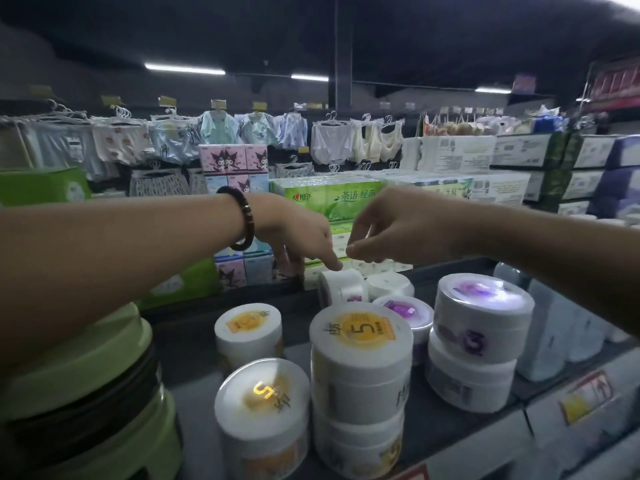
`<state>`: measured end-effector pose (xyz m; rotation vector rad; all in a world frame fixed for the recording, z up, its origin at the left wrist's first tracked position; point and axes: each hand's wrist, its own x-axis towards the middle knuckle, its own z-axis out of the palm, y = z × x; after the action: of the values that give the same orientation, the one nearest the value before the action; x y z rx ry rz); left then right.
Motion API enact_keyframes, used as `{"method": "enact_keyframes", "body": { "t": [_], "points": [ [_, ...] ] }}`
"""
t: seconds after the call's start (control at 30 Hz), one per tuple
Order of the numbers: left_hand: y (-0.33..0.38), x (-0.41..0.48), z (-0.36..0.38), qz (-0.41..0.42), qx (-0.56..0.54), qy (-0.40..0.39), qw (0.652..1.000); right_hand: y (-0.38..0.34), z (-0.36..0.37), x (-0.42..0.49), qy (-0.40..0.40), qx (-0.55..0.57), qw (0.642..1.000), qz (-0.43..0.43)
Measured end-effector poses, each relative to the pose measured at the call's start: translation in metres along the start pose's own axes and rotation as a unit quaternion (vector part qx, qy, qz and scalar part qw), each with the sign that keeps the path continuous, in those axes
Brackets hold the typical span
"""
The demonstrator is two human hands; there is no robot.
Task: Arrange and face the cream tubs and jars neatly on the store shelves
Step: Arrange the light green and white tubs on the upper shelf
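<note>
The left hand (298,237), a dark beaded bracelet (242,220) at its wrist, points downward with fairly straight, narrowly spread fingers. Its forefinger tip touches the rim of a tilted white tub (343,287) at the back of the dark grey shelf (194,355). The right hand (398,230) hovers just above and beside it, fingers curled in and thumb tip meeting the forefinger; whether they pinch anything cannot be told.

The tubs are squat, glossy white plastic cylinders with flat round lids. Just right of the tilted one stands a plain white tub (389,284), and in front of that a purple-lidded tub (405,311). A two-high purple stack (483,323) stands to the right, its lid catching glare. In the centre rises a yellow-lidded stack (360,341) marked "5", with two single yellow-lidded tubs left of it, one behind (247,327) and one in front (261,393).

Round green tins (86,375) crowd the left edge under the left forearm, and pale bottles (554,327) stand at the right. Beyond the shelf lie green tissue packs (329,195), pink cartoon boxes (233,157) and hanging underwear (329,140).
</note>
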<state>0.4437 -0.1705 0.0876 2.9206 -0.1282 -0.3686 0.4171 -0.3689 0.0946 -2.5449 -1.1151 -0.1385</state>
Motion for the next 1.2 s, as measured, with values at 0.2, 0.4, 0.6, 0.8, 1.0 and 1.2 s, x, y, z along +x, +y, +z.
{"method": "enact_keyframes", "body": {
  "t": [0.2, 0.4, 0.6, 0.8, 1.0, 1.2],
  "points": [
    [0.008, -0.028, -0.01, -0.013, 0.004, 0.005, 1.0, -0.009, -0.004, -0.013, 0.046, 0.052, 0.998, 0.002],
    [0.033, -0.068, -0.014, -0.017, -0.025, 0.042, 0.999, -0.016, -0.007, -0.028, 0.054, 0.085, 0.995, 0.001],
    [0.063, -0.114, -0.001, -0.008, -0.059, 0.113, 0.992, -0.026, -0.01, -0.058, 0.115, 0.13, 0.985, -0.019],
    [0.09, -0.16, 0.02, -0.009, -0.111, 0.224, 0.968, -0.031, -0.009, -0.092, 0.146, 0.17, 0.974, -0.033],
    [0.119, -0.211, 0.054, -0.009, -0.106, 0.341, 0.934, -0.035, 0.009, -0.136, 0.201, 0.161, 0.965, -0.042],
    [0.128, -0.251, 0.109, -0.001, -0.175, 0.414, 0.893, -0.032, 0.034, -0.174, 0.204, 0.271, 0.939, -0.052]
  ]
}}
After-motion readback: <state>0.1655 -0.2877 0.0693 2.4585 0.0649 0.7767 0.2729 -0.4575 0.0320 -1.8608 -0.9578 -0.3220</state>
